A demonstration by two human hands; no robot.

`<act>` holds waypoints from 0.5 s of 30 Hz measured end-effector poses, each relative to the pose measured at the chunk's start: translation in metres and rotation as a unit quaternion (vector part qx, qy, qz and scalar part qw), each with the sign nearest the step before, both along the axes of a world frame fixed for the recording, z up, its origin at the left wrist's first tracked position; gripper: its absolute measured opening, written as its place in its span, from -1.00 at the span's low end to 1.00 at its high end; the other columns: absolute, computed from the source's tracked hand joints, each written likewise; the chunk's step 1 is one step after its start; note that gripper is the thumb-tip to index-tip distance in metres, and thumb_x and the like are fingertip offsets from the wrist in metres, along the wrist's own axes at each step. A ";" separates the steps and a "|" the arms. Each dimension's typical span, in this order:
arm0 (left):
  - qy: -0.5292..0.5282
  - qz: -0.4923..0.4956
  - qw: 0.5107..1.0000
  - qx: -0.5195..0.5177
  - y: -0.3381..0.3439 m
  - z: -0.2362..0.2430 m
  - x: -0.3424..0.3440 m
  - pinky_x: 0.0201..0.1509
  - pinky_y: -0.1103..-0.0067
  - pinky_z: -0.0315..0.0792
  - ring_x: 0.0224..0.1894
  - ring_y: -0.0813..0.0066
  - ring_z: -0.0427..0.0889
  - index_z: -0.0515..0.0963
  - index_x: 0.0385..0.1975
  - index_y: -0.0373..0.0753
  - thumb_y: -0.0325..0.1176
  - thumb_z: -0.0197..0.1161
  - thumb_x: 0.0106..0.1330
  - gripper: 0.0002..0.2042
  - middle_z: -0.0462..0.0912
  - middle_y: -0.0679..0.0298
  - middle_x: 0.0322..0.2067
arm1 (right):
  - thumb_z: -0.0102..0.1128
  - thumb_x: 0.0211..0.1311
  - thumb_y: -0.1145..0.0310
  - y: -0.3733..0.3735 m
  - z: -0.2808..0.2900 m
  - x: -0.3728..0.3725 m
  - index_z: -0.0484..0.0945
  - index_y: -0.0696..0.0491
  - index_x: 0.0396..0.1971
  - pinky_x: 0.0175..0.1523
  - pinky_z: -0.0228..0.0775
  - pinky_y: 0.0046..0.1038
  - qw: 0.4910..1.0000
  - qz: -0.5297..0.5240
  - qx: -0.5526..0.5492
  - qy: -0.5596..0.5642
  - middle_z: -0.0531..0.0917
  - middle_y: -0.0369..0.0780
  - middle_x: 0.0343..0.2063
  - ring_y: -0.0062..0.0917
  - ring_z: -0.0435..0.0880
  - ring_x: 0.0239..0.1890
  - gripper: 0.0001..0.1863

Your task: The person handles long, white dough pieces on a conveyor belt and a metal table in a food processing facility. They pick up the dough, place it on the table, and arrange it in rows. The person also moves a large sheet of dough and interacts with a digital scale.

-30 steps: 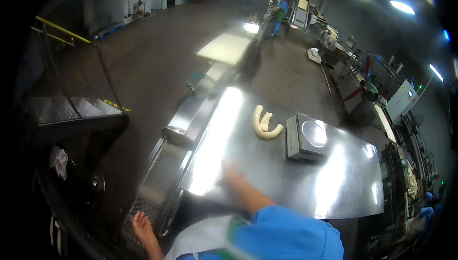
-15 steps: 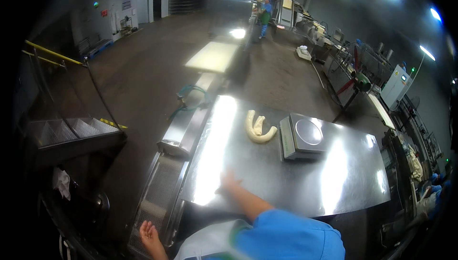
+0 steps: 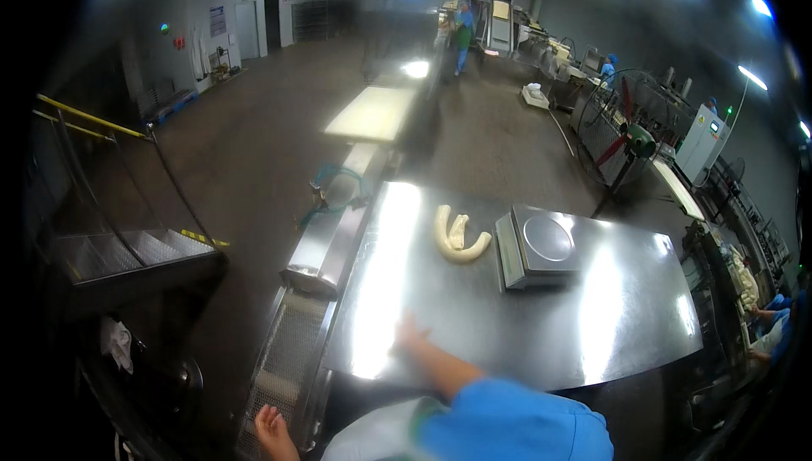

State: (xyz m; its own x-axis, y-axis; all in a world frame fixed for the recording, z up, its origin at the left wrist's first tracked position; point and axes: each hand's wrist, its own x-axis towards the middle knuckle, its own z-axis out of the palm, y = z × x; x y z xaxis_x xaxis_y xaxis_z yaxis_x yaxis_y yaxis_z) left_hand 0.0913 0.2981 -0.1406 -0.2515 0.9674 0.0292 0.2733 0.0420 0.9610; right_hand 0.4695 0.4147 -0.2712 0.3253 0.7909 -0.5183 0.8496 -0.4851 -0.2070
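Observation:
My right hand (image 3: 410,332), blurred, reaches onto the steel table (image 3: 516,343) at its left part, fingers seeming outstretched with no object visible in them. My left hand (image 3: 271,425) hangs beside the mesh conveyor (image 3: 296,338), fingers loosely curled and apart, holding nothing visible. Beyond my right hand lie a U-shaped roll of pale dough (image 3: 474,251) and a smaller piece (image 3: 458,228) within its curve. A steel scale (image 3: 548,243) with a round plate stands just right of them.
Left are steel stairs (image 3: 135,249) with yellow rails. Ahead are a pale board (image 3: 364,114) on the line and a worker in blue (image 3: 462,38). Right are a fan (image 3: 626,139), a white control box (image 3: 700,144), machinery and another worker at the edge (image 3: 774,334).
The view has tilted, so the table and dough appear lower. My right hand stays over the table's left part; my left hand stays by the conveyor. The distant worker appears turned differently.

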 end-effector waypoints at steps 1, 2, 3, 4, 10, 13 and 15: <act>0.005 -0.003 1.000 -0.004 -0.001 0.003 0.001 0.10 0.50 0.36 -0.01 0.34 0.49 0.37 0.07 -0.37 -0.50 0.13 0.30 -0.66 0.53 0.06 -0.03 | 0.56 -0.40 -0.07 0.001 0.003 0.001 -0.21 -0.36 0.38 0.17 -0.27 0.49 1.000 0.001 -0.003 -0.001 -0.36 -0.15 0.40 -0.17 -0.38 0.44 0.32; 0.002 -0.005 1.000 0.000 -0.001 0.008 0.004 0.10 0.50 0.35 -0.01 0.35 0.49 0.37 0.07 -0.37 -0.50 0.13 0.30 -0.66 0.53 0.06 -0.03 | 0.55 -0.39 -0.07 0.002 0.006 0.001 -0.21 -0.36 0.38 0.17 -0.26 0.48 1.000 0.002 -0.007 -0.003 -0.36 -0.14 0.40 -0.17 -0.37 0.44 0.31; 0.001 -0.007 1.000 0.001 -0.002 0.013 0.006 0.10 0.50 0.35 -0.01 0.35 0.49 0.37 0.08 -0.36 -0.49 0.13 0.31 -0.66 0.53 0.06 -0.03 | 0.55 -0.38 -0.08 0.000 0.007 0.000 -0.21 -0.37 0.38 0.18 -0.26 0.48 1.000 0.003 -0.012 -0.002 -0.35 -0.14 0.40 -0.17 -0.37 0.44 0.31; -0.001 -0.010 1.000 0.003 -0.002 0.017 0.007 0.10 0.50 0.35 0.00 0.35 0.49 0.37 0.08 -0.36 -0.49 0.12 0.31 -0.66 0.53 0.07 -0.03 | 0.54 -0.37 -0.09 -0.001 0.007 0.000 -0.21 -0.37 0.38 0.18 -0.26 0.48 1.000 0.007 -0.009 -0.005 -0.35 -0.14 0.40 -0.17 -0.37 0.44 0.30; 0.030 -0.008 1.000 0.003 -0.001 0.015 0.006 0.12 0.51 0.34 0.02 0.36 0.48 0.37 0.08 -0.34 -0.49 0.11 0.32 -0.66 0.53 0.09 -0.02 | 0.51 -0.35 -0.11 -0.003 0.009 -0.002 -0.23 -0.38 0.38 0.18 -0.28 0.48 1.000 0.013 -0.009 -0.016 -0.33 -0.14 0.40 -0.18 -0.37 0.44 0.29; 0.020 -0.008 1.000 0.008 -0.001 0.014 0.007 0.12 0.52 0.34 0.02 0.36 0.48 0.37 0.08 -0.34 -0.49 0.12 0.31 -0.66 0.53 0.10 -0.02 | 0.51 -0.35 -0.13 -0.003 0.008 -0.001 -0.25 -0.40 0.38 0.18 -0.29 0.48 1.000 0.013 -0.014 -0.017 -0.32 -0.14 0.41 -0.18 -0.38 0.44 0.30; 0.018 -0.007 1.000 0.011 -0.002 0.014 0.008 0.11 0.52 0.35 0.01 0.37 0.49 0.38 0.08 -0.33 -0.49 0.12 0.31 -0.67 0.53 0.10 -0.03 | 0.51 -0.36 -0.14 -0.002 0.003 -0.001 -0.26 -0.40 0.37 0.17 -0.29 0.49 0.999 0.016 -0.021 -0.020 -0.32 -0.14 0.41 -0.18 -0.39 0.44 0.30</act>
State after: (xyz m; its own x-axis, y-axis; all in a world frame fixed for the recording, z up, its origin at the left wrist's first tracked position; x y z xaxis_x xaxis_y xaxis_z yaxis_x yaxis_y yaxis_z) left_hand 0.0989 0.2956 -0.1266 -0.2363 0.9698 0.0602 0.3083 0.0160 0.9512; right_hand 0.4690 0.4132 -0.2680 0.3220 0.7786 -0.5386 0.8717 -0.4658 -0.1522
